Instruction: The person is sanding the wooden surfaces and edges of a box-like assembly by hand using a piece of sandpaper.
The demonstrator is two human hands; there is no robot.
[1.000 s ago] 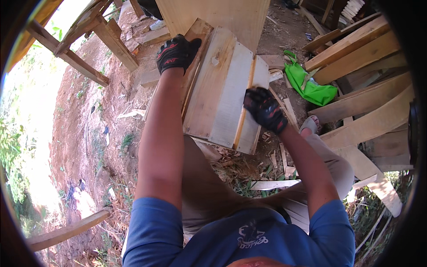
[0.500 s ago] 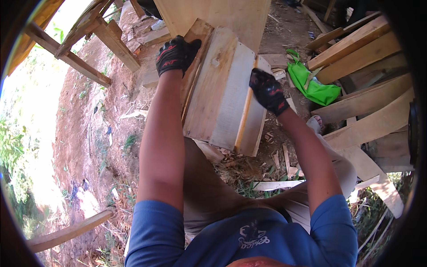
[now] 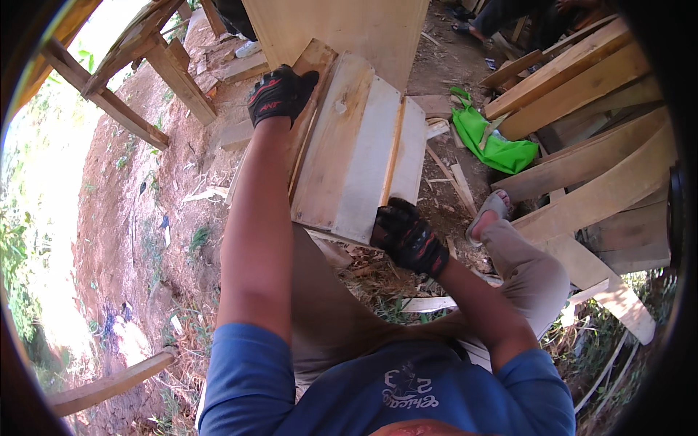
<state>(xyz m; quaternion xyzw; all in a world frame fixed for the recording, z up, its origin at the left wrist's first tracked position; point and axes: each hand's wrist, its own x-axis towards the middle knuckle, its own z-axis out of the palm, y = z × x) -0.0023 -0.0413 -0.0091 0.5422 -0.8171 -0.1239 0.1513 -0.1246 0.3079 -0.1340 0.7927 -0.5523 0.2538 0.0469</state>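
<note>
A wooden panel of joined boards (image 3: 338, 152), part bare and part whitish, lies tilted in front of my knees. A narrow raised strip (image 3: 392, 152) runs along its right side, and a browner board (image 3: 309, 109) stands along its left edge. My left hand (image 3: 280, 96), in a black glove with red marks, is closed over that left board near its far end; its fingertips are partly hidden. At the near right corner, my right hand (image 3: 408, 238), gloved alike, has its fingers curled around the panel's edge and the strip's lower end.
A large plywood sheet (image 3: 334, 33) stands beyond the panel. Stacked planks (image 3: 567, 80) fill the right side, with a bright green bag (image 3: 498, 145) beside them. Wooden frame legs (image 3: 178, 76) stand at the far left. Scraps litter the dirt. Other people's legs show at the far edge.
My right hand has slid along the panel's right side toward me, from the far part of the strip to the near corner. My left hand keeps its place on the left board.
</note>
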